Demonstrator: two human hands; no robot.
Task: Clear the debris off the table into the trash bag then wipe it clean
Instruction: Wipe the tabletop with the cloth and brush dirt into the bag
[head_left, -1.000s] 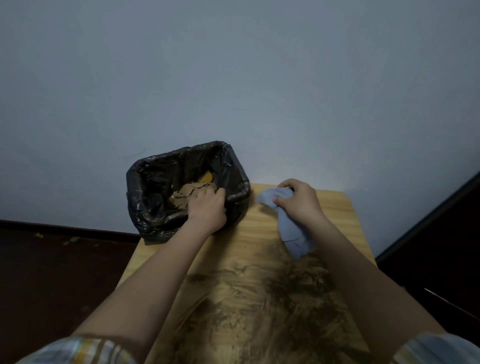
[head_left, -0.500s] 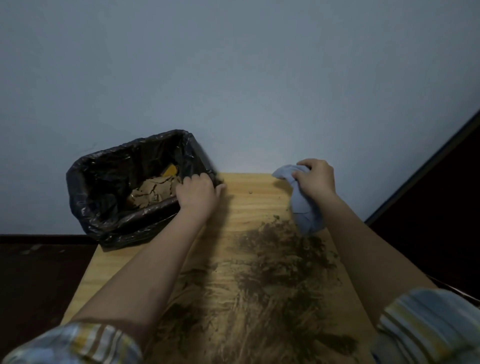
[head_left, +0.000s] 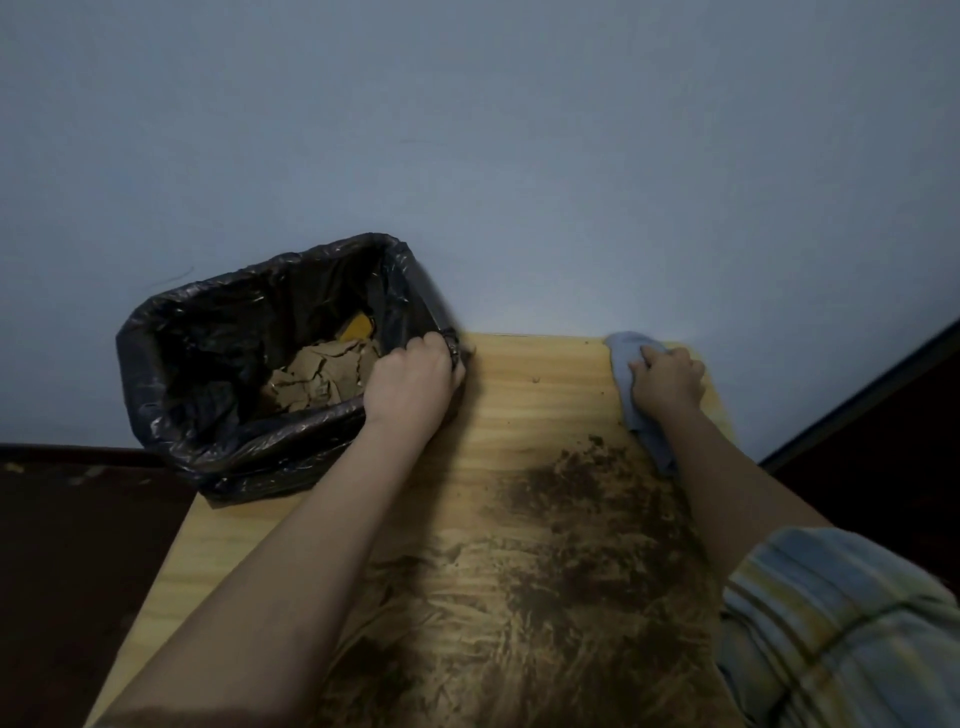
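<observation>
Two hands busy: my left hand (head_left: 410, 384) grips the trash bag's (head_left: 218, 374) rim at ten o'clock; my right hand (head_left: 667, 382) clutches the cloth (head_left: 631, 410) at one o'clock, dirt (head_left: 587, 545) smeared on the table (head_left: 530, 395) between my forearms.

- Trash bag (head_left: 208, 364), left of frame: glossy black.
- Crumpled paper (head_left: 317, 379) inside it: brown, beside a yellow scrap (head_left: 357, 327).
- Bench (head_left: 535, 395): pale wood grain, smeared dark brown.
- Cloth (head_left: 631, 384), right: light blue.
- Sleeve (head_left: 841, 629), lower right: blue-yellow plaid.
- Wall (head_left: 519, 130): bluish grey.
</observation>
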